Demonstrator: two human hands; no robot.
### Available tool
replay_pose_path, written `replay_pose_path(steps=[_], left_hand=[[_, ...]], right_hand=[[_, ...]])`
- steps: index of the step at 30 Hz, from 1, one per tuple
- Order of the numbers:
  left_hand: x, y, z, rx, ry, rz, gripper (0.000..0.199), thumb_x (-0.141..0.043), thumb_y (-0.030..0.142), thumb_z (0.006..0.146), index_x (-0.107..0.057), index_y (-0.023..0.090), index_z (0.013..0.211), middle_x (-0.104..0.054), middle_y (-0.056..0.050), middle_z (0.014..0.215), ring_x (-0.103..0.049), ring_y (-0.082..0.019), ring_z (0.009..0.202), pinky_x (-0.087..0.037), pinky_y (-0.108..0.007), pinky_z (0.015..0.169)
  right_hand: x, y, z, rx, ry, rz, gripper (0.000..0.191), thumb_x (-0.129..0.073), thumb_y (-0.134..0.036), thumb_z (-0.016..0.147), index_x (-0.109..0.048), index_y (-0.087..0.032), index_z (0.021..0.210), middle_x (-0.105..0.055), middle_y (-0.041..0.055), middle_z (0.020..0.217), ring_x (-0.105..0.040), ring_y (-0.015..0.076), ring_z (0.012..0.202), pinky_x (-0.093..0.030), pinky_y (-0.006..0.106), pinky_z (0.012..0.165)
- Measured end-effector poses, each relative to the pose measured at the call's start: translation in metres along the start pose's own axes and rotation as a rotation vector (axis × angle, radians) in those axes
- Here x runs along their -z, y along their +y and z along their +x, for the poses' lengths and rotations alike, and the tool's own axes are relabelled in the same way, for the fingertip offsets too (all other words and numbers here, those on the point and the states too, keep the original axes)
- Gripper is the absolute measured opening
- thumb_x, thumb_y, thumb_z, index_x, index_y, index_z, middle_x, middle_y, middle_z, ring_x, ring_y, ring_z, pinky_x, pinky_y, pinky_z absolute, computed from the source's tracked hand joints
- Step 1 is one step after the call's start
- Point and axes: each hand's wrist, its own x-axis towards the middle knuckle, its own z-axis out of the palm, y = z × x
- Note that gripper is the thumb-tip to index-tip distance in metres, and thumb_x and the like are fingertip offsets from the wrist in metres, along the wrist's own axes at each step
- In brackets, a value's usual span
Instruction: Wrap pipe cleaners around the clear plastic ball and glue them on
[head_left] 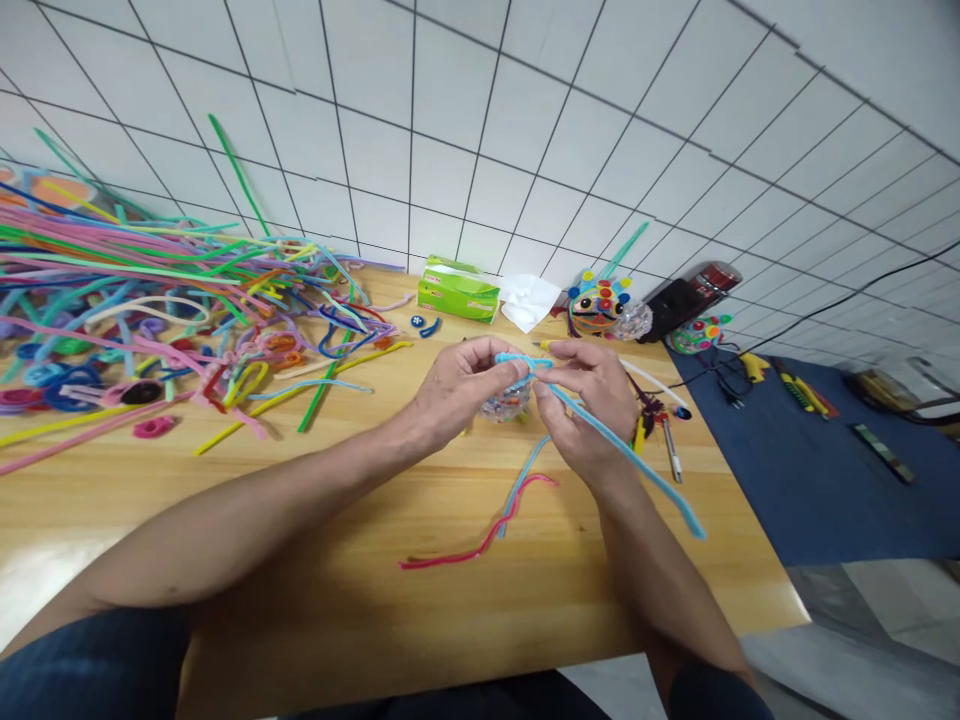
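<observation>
Between my two hands is a light-blue pipe cleaner (626, 452), bent at its upper end, with a long loose tail slanting down to the right past my wrist. My left hand (474, 388) pinches the bent end between thumb and fingers. Close beside it, my right hand (587, 405) grips the same pipe cleaner near the bend. Just below the fingers a clear faceted container (506, 403) shows in part; the hands cover the rest. On the table under my right hand lie a red pipe cleaner (480, 553) and another light-blue pipe cleaner (517, 490), crossing each other.
A big heap of coloured pipe cleaners (150, 290) covers the table's left side. Along the tiled wall stand a green tissue pack (457, 290) and a decorated colourful figure (598, 303). A pen (672, 450) lies to the right. Beyond the table's right edge is a dark blue surface (825, 480) with tools.
</observation>
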Motion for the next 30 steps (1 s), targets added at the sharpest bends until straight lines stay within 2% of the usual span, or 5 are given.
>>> replay_pose_path(steps=[15,21,24,27,30], left_hand=[[-0.002,0.000,0.001,0.069,-0.033,-0.144,0.052,-0.109,0.045,0.058,-0.077,0.015,0.087,-0.073,0.002,0.071,-0.061,-0.009,0.059,-0.051,-0.022,0.058],[-0.001,0.001,0.003,0.043,0.024,-0.067,0.041,-0.099,0.048,0.070,-0.075,0.016,0.082,-0.072,0.001,0.071,-0.061,-0.010,0.060,-0.050,-0.023,0.057],[0.000,0.003,0.003,0.008,0.049,-0.039,0.037,-0.097,0.046,0.072,-0.075,0.017,0.082,-0.070,0.002,0.071,-0.060,-0.010,0.059,-0.049,-0.023,0.055],[0.000,0.003,0.003,-0.018,0.034,-0.036,0.039,-0.098,0.046,0.072,-0.076,0.016,0.083,-0.072,0.002,0.072,-0.060,-0.010,0.059,-0.051,-0.022,0.055],[0.000,0.002,0.002,-0.050,0.008,-0.035,0.043,-0.101,0.049,0.071,-0.076,0.016,0.085,-0.075,0.000,0.075,-0.064,-0.011,0.062,-0.053,-0.023,0.058]], right_hand=[[-0.006,0.003,0.000,0.149,0.066,0.028,0.031,-0.077,-0.010,0.092,-0.078,-0.029,0.116,-0.079,0.0099,0.130,-0.079,0.0271,0.110,-0.069,0.040,0.082],[-0.006,0.010,0.000,0.175,0.005,0.023,0.040,-0.070,-0.005,0.094,-0.077,-0.033,0.121,-0.078,0.0084,0.132,-0.079,0.0258,0.113,-0.069,0.040,0.082],[-0.002,0.008,0.004,-0.024,0.037,0.187,0.030,-0.069,-0.009,0.098,-0.078,-0.030,0.116,-0.081,0.0065,0.118,-0.079,0.0233,0.105,-0.066,0.039,0.084],[0.003,0.002,0.008,-0.407,-0.059,0.484,0.006,-0.073,-0.023,0.101,-0.077,-0.027,0.101,-0.080,0.0013,0.092,-0.074,0.0187,0.083,-0.061,0.033,0.074],[0.002,-0.005,0.012,-0.669,-0.187,0.723,0.015,-0.078,-0.035,0.097,-0.074,-0.025,0.087,-0.074,-0.0018,0.078,-0.066,0.0155,0.070,-0.055,0.030,0.067]])
